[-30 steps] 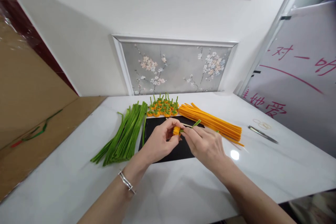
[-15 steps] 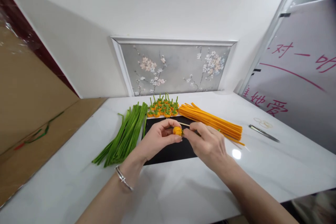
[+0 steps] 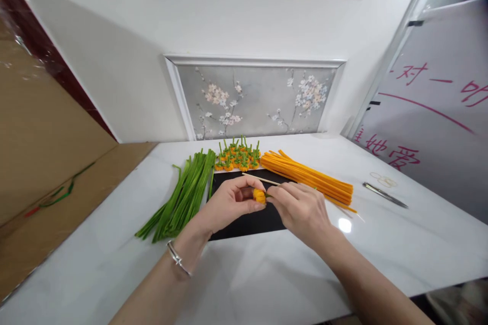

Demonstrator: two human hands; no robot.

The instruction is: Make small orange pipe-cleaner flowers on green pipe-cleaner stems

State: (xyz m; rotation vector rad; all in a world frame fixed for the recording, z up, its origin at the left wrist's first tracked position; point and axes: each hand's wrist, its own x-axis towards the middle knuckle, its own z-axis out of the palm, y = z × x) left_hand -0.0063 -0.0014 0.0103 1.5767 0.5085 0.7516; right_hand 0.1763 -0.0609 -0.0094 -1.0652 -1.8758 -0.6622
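Observation:
My left hand (image 3: 234,198) pinches a small ribbed orange pipe-cleaner pumpkin (image 3: 260,196) between thumb and fingertips, above a black mat (image 3: 247,223). On the pumpkin's right side, my right hand (image 3: 299,208) has its fingers closed on the green pipe-cleaner stem (image 3: 268,195). A thin pale stick (image 3: 259,178) runs from above the left fingers toward the right hand; whether that hand grips it I cannot tell. Behind the mat stand several finished orange pumpkins (image 3: 238,157) with upright green stems.
Left of the mat lies a bundle of green pipe cleaners (image 3: 183,198). A bundle of orange pipe cleaners (image 3: 308,175) lies to the right. Farther right are metal tweezers (image 3: 385,194) and pale loops (image 3: 383,179). Cardboard (image 3: 49,162) borders the white table (image 3: 251,279) on the left.
The right fingers have curled closer together around the stem. More of the pale stick shows above the left hand. The pumpkin stays in the left fingers, turned slightly.

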